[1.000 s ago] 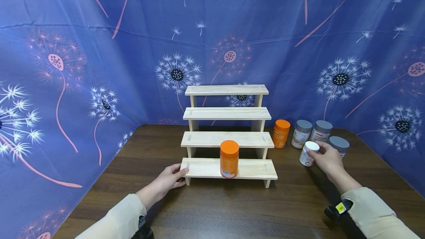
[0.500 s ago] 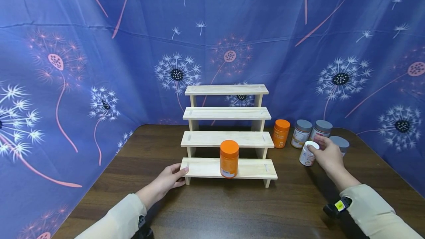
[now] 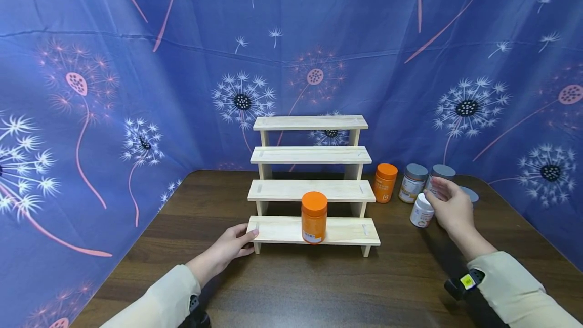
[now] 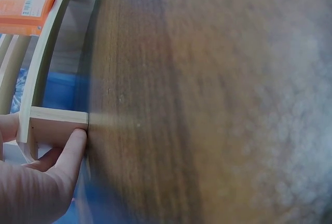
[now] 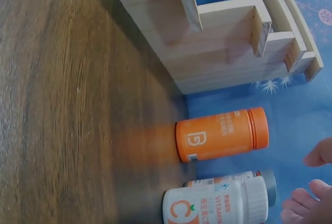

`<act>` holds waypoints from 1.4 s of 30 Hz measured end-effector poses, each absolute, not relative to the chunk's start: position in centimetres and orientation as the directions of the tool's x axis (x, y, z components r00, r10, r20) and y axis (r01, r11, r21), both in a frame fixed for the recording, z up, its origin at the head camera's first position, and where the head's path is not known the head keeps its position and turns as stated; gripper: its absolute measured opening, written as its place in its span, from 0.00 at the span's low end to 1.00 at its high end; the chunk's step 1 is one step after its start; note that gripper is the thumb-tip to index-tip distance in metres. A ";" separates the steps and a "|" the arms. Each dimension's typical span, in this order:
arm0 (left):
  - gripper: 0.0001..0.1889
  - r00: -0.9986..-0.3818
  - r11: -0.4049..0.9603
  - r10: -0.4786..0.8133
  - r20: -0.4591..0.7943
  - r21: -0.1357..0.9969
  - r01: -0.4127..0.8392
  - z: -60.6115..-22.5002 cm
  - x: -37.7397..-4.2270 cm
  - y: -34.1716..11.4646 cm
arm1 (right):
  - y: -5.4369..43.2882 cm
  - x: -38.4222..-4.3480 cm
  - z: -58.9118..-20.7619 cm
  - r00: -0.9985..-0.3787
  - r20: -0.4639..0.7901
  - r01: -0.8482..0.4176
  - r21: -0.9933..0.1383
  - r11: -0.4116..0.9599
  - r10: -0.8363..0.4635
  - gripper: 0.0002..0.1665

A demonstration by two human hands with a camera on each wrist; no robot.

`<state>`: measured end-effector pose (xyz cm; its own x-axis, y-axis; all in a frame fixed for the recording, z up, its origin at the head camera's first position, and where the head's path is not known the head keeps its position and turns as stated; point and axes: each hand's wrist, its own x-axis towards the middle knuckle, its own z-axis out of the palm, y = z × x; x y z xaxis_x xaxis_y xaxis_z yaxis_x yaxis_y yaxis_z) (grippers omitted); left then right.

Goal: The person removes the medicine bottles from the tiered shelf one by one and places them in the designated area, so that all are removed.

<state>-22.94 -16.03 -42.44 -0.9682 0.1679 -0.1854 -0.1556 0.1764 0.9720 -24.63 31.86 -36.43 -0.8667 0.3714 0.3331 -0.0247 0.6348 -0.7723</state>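
My left hand [image 3: 224, 248] grips the left end of the lowest step of a light wooden tiered display stand [image 3: 275, 229]. In the left wrist view, a finger of the left hand [image 4: 39, 182] lies against the step's end support. An orange jar [image 3: 314, 222] stands upright on that step. At right, my right hand [image 3: 453, 210] hovers just above and beside a white vitamin C bottle [image 3: 421, 214] standing on the table. The right wrist view shows its thumb and fingers spread apart, clear of the white bottle's cap [image 5: 255, 200].
Behind the white bottle stand another orange jar [image 3: 384, 184] and grey-lidded jars, one in full view [image 3: 412, 187], the others partly behind the right hand. The dark wooden table [image 3: 309, 287] meets a blue dandelion-print cloth [image 3: 182, 85] at the back and sides.
My right hand has let go of the white bottle and lifted slightly off its cap. The bottle stays standing on the table. My left hand has not moved.
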 end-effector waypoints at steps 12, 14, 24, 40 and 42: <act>0.28 -0.966 0.186 0.188 -0.177 0.972 -0.142 -42.2 -22.9 -16.0 | 30.7 -24.1 -35.6 -0.847 0.419 -0.170 -0.798 0.578 0.329 0.31; 0.27 -0.967 0.185 0.184 -0.178 0.972 -0.144 -42.2 -22.9 -16.0 | 30.5 -23.9 -35.3 -0.851 0.423 -0.187 -0.798 0.573 0.311 0.31; 0.26 -0.966 0.176 0.198 -0.165 0.976 -0.131 -42.0 -22.7 -15.9 | 29.0 -23.1 -34.9 -0.865 0.444 -0.315 -0.843 0.435 0.234 0.27; 0.30 -0.962 0.182 0.223 -0.155 0.977 -0.115 -42.0 -22.9 -16.1 | 25.7 -22.5 -34.9 -0.888 0.437 -0.386 -0.878 0.283 0.145 0.26; 0.27 -0.967 0.183 0.198 -0.161 0.975 -0.124 -42.0 -22.9 -15.9 | 25.2 -22.5 -35.1 -0.887 0.445 -0.399 -0.873 0.279 0.126 0.24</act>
